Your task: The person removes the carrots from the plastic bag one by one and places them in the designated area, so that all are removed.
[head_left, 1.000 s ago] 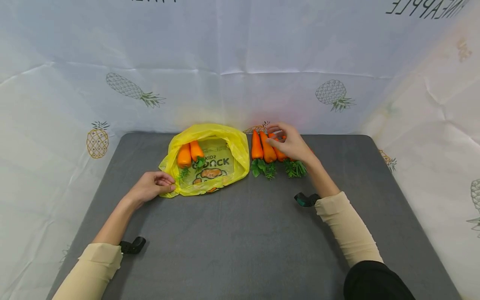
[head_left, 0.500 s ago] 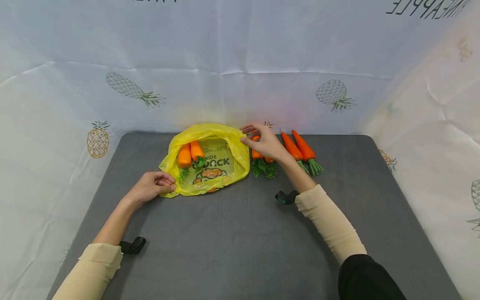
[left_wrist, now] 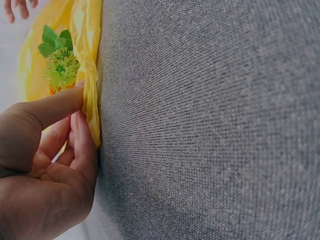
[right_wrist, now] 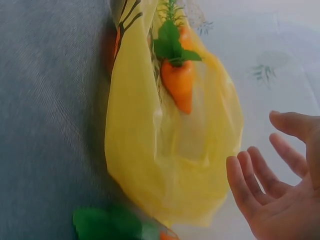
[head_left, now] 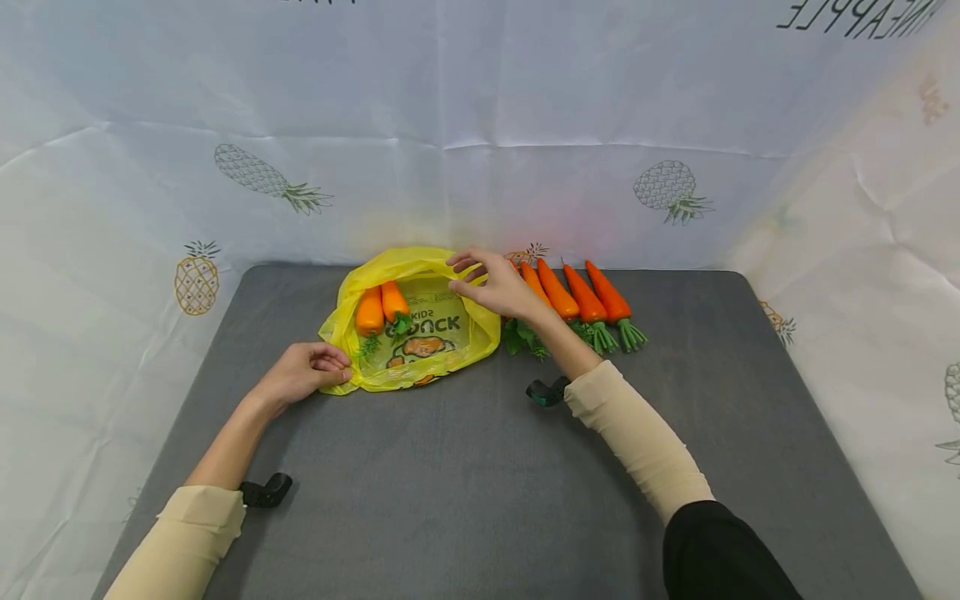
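A yellow plastic bag [head_left: 420,379] lies with its mouth spread, and its print shows inside. Two orange carrots, a thicker carrot [head_left: 369,312] and a shorter carrot [head_left: 392,297], lie within it, green leaves toward the person. My left hand [head_left: 300,373] pinches the bag's near-left rim between thumb and fingers, also plain in the left wrist view. Over the bag's right rim hovers my right hand [head_left: 491,285], fingers loosely bent with nothing between them; the right wrist view shows the hand [right_wrist: 280,185] apart from the bag.
Several carrots [head_left: 558,292] lie in a row right of the bag, green tops toward the person; my right forearm partly covers the row. They rest on a grey table [head_left: 450,500]. Behind stands a white pineapple-print cloth [head_left: 480,183].
My right hand has moved left from above the carrot row to the bag's right rim, uncovering the right-hand carrots. My left hand and the two bagged carrots have stayed put.
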The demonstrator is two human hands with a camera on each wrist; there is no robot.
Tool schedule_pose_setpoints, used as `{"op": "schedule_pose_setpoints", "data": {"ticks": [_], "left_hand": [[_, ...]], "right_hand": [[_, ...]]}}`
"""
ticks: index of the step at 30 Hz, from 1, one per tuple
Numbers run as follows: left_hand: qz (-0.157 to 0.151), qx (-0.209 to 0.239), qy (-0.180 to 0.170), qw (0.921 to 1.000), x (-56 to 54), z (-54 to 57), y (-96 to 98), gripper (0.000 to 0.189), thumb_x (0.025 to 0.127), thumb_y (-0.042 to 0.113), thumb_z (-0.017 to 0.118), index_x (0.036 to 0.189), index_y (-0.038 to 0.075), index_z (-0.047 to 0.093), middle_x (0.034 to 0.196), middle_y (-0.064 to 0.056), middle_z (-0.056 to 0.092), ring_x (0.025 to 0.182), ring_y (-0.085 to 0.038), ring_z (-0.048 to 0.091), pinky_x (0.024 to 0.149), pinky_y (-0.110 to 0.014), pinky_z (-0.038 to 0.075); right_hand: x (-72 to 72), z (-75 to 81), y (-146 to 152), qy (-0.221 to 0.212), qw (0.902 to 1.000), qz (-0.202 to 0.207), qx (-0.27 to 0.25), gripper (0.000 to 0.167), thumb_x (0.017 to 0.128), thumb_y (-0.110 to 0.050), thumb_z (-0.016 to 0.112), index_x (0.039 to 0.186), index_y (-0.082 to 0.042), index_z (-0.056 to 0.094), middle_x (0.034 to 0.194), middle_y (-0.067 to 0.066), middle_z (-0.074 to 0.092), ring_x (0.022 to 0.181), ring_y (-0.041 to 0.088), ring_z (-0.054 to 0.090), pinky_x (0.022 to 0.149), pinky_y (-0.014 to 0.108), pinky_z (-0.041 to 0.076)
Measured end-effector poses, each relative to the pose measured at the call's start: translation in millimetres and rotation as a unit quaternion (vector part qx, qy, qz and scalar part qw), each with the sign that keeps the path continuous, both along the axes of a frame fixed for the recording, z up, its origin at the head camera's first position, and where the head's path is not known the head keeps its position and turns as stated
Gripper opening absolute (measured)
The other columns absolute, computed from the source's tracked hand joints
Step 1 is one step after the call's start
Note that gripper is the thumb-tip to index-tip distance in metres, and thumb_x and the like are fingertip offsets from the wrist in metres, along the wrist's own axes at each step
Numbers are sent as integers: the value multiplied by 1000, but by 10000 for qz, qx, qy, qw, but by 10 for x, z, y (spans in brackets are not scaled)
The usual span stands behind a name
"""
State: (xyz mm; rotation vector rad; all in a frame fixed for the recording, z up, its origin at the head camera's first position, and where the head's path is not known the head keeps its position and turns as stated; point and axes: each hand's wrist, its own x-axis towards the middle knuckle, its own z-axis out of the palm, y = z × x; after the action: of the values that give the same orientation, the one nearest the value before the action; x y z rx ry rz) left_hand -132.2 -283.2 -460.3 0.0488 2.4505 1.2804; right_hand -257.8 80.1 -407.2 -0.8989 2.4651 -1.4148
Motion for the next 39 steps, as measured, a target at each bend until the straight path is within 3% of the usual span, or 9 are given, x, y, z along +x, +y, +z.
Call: {"op": "schedule_pose_setpoints", "data": {"ticks": [6, 15, 26, 31, 39], "left_hand": [[2, -5, 16, 10000, -1, 0, 0, 33, 102, 12, 77, 126, -9, 68, 115, -20, 76, 87, -1, 66, 74, -19, 57], [5, -6, 6, 10000, 9, 13, 12, 33, 102, 13, 77, 125, -8, 68, 114, -19, 76, 86, -1, 66, 74, -19, 57], [29, -21, -13, 10000, 9, 11, 11, 33, 102, 13, 76, 125, -8, 68, 112, -19, 76, 86, -2, 66, 74, -20, 57], [24, -28, 5, 10000, 5, 18, 17, 33, 102, 14, 77, 125, -8, 68, 114, -20, 76, 86, -1, 66, 74, -20, 57], [7, -35, -16, 10000, 7, 38, 24, 33, 102, 14, 77, 125, -8, 68, 113, -19, 76, 86, -2, 66, 75, -20, 57]], "right_hand": [[-35, -74, -170, -91, 9996, 270, -1, 43, 107, -18, 71, 145, -1, 61, 144, 26, 65, 129, 38, 65, 110, 55, 55], [-96, -156, -455, -244, 9986, 456, -82, 42, 105, -16, 73, 142, 2, 63, 141, 27, 66, 126, 36, 68, 109, 41, 58], [-71, -249, -830, -282, 9968, 635, 405, 39, 107, -19, 71, 142, -2, 64, 140, 22, 68, 117, 34, 73, 98, 38, 61], [-63, -344, -956, -146, 9948, 617, 798, 38, 108, -23, 70, 141, -6, 65, 145, 17, 66, 124, 31, 69, 103, 38, 59], [-36, -500, -1049, -192, 9921, 493, 1133, 52, 107, -27, 70, 155, -12, 58, 158, 14, 60, 138, 32, 61, 114, 43, 51]]}}
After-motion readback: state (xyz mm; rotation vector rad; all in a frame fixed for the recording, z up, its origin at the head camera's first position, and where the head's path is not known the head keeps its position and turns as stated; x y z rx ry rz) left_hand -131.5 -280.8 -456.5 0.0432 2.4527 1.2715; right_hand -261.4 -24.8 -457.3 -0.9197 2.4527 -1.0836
